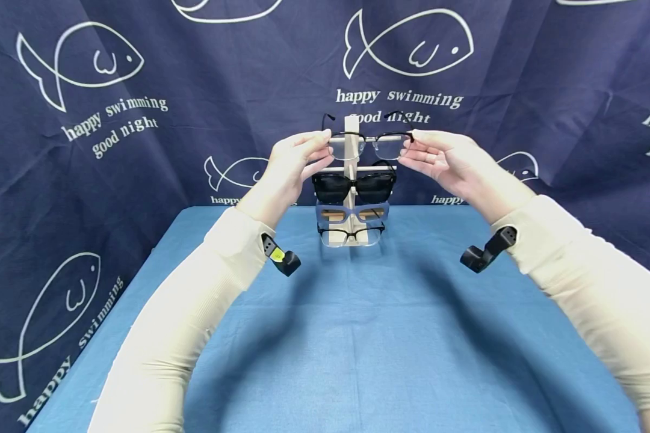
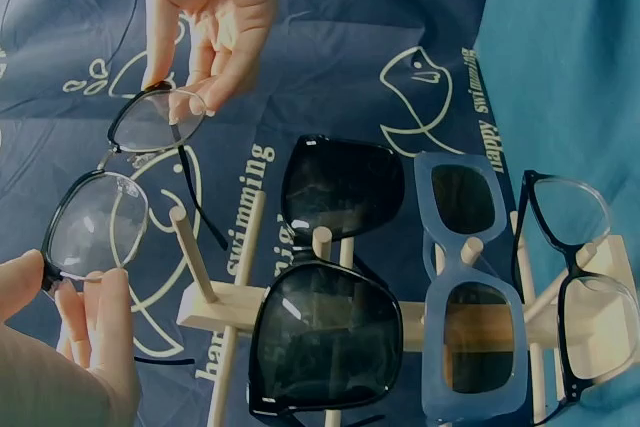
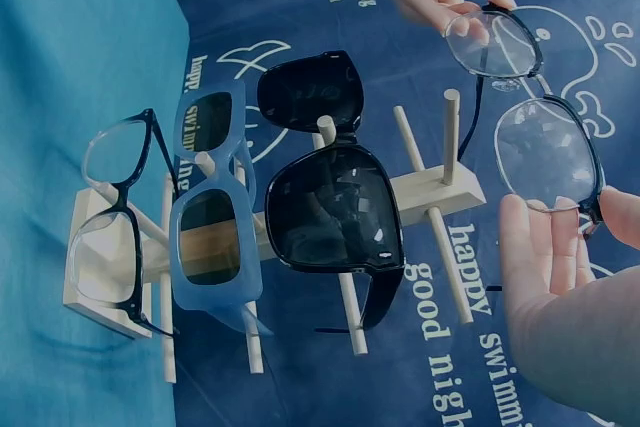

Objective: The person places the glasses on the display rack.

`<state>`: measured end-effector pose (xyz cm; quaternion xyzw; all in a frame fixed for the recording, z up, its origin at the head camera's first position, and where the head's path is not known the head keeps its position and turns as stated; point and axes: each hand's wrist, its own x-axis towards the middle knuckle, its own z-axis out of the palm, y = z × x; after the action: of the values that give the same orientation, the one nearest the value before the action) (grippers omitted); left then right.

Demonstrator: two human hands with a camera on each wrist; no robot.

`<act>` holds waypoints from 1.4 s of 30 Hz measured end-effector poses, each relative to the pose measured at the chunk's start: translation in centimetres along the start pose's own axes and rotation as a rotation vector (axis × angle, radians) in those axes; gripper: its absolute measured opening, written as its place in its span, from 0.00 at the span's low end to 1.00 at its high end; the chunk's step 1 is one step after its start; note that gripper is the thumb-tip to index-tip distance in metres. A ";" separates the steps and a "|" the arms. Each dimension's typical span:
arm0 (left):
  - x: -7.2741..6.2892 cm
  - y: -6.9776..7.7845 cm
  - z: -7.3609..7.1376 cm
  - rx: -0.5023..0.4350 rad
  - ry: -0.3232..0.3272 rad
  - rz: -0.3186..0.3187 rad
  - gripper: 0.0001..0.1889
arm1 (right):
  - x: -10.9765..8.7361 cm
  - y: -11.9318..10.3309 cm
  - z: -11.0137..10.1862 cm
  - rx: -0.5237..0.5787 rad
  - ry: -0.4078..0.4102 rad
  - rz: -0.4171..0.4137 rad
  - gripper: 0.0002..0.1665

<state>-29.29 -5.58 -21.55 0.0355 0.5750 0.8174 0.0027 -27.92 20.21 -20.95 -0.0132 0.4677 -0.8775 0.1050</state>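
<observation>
Both hands hold a pair of clear eyeglasses [image 1: 391, 148] with dark upper rims at the top of a wooden display stand [image 1: 351, 123]. The left hand [image 1: 302, 155] pinches one outer corner of the frame. At the opposite corner the right hand [image 1: 446, 157] pinches with thumb and fingers. The temples are unfolded and point away toward the backdrop. In the left wrist view, these eyeglasses [image 2: 95, 227] are apart from the top peg [image 2: 192, 252]. Below them on the stand hang black sunglasses [image 1: 374, 189], blue-framed sunglasses [image 1: 352, 213] and black-framed clear eyeglasses [image 1: 365, 237].
The stand rises from a table with a blue cloth [image 1: 357, 337]. Behind it hangs a navy backdrop [image 1: 281, 72] with white fish drawings and lettering. A black wrist camera [image 1: 283, 257] is strapped to the left sleeve, another wrist camera [image 1: 484, 252] to the right one.
</observation>
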 end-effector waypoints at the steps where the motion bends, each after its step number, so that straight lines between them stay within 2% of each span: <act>1: 0.0 0.0 -0.1 -0.003 0.001 -0.002 0.10 | 0.1 0.1 0.1 -0.004 0.001 0.000 0.03; 11: 0.6 -0.4 -1.0 -0.012 0.002 -0.026 0.15 | 0.6 0.7 0.5 -0.035 0.001 0.010 0.02; 19: 1.0 -1.1 -1.8 -0.043 0.016 -0.040 0.07 | 1.3 1.5 0.5 -0.069 0.026 0.017 0.02; 33: 1.6 -1.8 -2.4 -0.060 0.038 -0.090 0.06 | 2.1 2.7 0.1 -0.076 0.044 0.016 0.03; 42: 2.0 -2.1 -2.6 -0.046 0.039 -0.097 0.05 | 2.4 2.8 0.0 -0.093 0.053 0.011 0.03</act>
<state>-31.55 -7.18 -24.28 -0.0084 0.5572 0.8297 0.0320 -29.80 18.22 -23.44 0.0076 0.5106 -0.8543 0.0966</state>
